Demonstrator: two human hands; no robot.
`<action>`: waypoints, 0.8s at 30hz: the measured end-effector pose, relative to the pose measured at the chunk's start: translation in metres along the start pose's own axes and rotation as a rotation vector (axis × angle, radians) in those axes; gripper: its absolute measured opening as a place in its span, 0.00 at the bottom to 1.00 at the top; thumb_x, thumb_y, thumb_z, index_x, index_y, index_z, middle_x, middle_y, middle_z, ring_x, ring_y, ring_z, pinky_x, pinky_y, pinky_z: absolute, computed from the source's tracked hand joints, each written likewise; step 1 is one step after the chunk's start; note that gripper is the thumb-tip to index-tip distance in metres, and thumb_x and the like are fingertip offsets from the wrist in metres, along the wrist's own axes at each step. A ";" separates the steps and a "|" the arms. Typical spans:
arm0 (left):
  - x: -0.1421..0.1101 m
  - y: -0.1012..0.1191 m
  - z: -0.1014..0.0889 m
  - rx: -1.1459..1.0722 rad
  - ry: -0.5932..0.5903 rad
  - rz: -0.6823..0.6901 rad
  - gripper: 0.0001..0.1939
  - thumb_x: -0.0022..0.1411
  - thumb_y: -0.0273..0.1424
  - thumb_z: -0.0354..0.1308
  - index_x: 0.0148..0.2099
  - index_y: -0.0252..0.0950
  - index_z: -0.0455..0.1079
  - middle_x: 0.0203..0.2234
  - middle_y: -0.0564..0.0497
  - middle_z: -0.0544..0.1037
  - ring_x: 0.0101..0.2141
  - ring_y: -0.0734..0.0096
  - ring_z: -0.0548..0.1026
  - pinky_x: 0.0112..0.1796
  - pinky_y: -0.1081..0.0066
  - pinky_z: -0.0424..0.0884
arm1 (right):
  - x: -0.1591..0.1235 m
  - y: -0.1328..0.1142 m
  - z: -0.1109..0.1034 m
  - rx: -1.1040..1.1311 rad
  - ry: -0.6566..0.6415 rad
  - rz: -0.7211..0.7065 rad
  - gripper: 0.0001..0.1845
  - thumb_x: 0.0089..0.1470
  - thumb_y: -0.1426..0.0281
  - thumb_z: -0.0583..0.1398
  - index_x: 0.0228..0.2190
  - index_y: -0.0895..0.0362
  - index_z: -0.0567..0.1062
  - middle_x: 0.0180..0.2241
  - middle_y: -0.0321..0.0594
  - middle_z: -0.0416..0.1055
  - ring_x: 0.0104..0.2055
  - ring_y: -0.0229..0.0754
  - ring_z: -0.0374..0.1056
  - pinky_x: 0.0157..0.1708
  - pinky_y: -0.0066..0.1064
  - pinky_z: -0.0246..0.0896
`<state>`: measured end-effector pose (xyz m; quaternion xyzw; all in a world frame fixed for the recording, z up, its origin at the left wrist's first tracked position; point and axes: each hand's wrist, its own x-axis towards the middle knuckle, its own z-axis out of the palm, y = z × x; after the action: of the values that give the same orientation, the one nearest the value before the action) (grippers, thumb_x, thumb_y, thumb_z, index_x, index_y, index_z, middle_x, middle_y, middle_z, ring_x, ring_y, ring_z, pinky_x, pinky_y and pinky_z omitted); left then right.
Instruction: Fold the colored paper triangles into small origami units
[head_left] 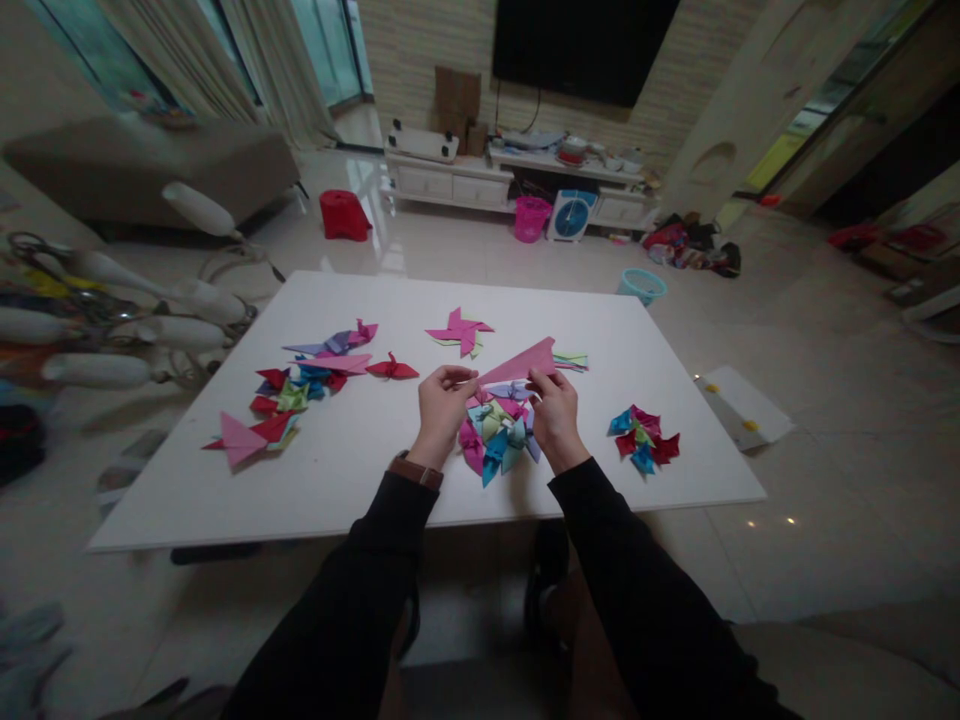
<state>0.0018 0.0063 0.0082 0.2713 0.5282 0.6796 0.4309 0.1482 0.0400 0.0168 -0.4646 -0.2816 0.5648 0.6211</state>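
Note:
A folded sheet of pink origami paper (pixel 525 362) is stretched between my two hands above the white table. My left hand (pixel 444 408) pinches its narrow left tip. At the wider right end, my right hand (pixel 556 408) grips the lower edge between thumb and fingers. Just beneath the paper lies a pile of origami cranes (pixel 495 432) in pink, blue, pale green and lilac, partly covered by the sheet and my fingers. Behind my right hand, a stack of coloured paper strips (pixel 571 361) pokes out.
A pink paper pinwheel (pixel 460 331) lies toward the far edge of the white table (pixel 360 480). Several folded paper pieces (pixel 300 385) spread over the left side, and a small cluster of folded shapes (pixel 645 440) sits at the right. A red stool (pixel 345 215) stands on the floor beyond.

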 end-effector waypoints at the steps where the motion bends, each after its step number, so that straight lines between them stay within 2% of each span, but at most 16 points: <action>1: 0.000 0.000 0.000 -0.001 0.013 0.005 0.13 0.43 0.26 0.71 0.33 0.32 0.73 0.32 0.47 0.81 0.32 0.70 0.78 0.38 0.68 0.74 | 0.000 0.000 0.000 -0.007 0.001 -0.002 0.16 0.35 0.66 0.70 0.24 0.54 0.70 0.23 0.29 0.68 0.27 0.34 0.65 0.26 0.27 0.54; 8: 0.002 0.005 -0.003 0.051 0.080 0.059 0.11 0.45 0.23 0.67 0.33 0.33 0.72 0.33 0.46 0.81 0.28 0.72 0.75 0.34 0.70 0.73 | 0.004 -0.001 -0.004 -0.025 0.028 -0.046 0.15 0.37 0.65 0.70 0.26 0.54 0.71 0.25 0.29 0.69 0.27 0.35 0.65 0.28 0.29 0.56; 14: 0.005 0.007 -0.008 0.142 0.154 0.186 0.09 0.48 0.23 0.65 0.35 0.34 0.72 0.35 0.47 0.81 0.29 0.72 0.75 0.33 0.72 0.71 | 0.005 -0.004 -0.007 -0.141 0.036 -0.209 0.11 0.42 0.65 0.68 0.28 0.54 0.74 0.26 0.31 0.70 0.28 0.36 0.65 0.30 0.30 0.59; 19: 0.003 0.008 -0.005 0.091 0.124 0.169 0.10 0.48 0.24 0.65 0.35 0.34 0.71 0.35 0.47 0.81 0.29 0.73 0.74 0.33 0.71 0.72 | -0.012 -0.003 0.000 -0.350 -0.180 -0.326 0.07 0.49 0.66 0.67 0.31 0.54 0.76 0.29 0.33 0.74 0.28 0.38 0.68 0.31 0.31 0.64; 22: 0.000 0.008 -0.001 0.034 0.115 0.135 0.11 0.46 0.24 0.65 0.35 0.34 0.71 0.35 0.48 0.80 0.29 0.73 0.74 0.34 0.71 0.72 | -0.026 0.002 0.005 -0.462 -0.344 -0.358 0.09 0.51 0.68 0.66 0.37 0.51 0.79 0.37 0.37 0.77 0.31 0.38 0.71 0.34 0.32 0.67; 24: -0.001 0.007 0.001 -0.026 0.124 0.078 0.12 0.45 0.24 0.66 0.35 0.34 0.71 0.35 0.48 0.80 0.30 0.74 0.74 0.34 0.71 0.72 | -0.031 0.006 0.007 -0.502 -0.448 -0.396 0.13 0.51 0.70 0.66 0.40 0.49 0.80 0.44 0.38 0.77 0.37 0.41 0.73 0.39 0.33 0.69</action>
<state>0.0015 0.0054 0.0151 0.2432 0.5342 0.7181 0.3740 0.1336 0.0112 0.0201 -0.4042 -0.6240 0.4349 0.5082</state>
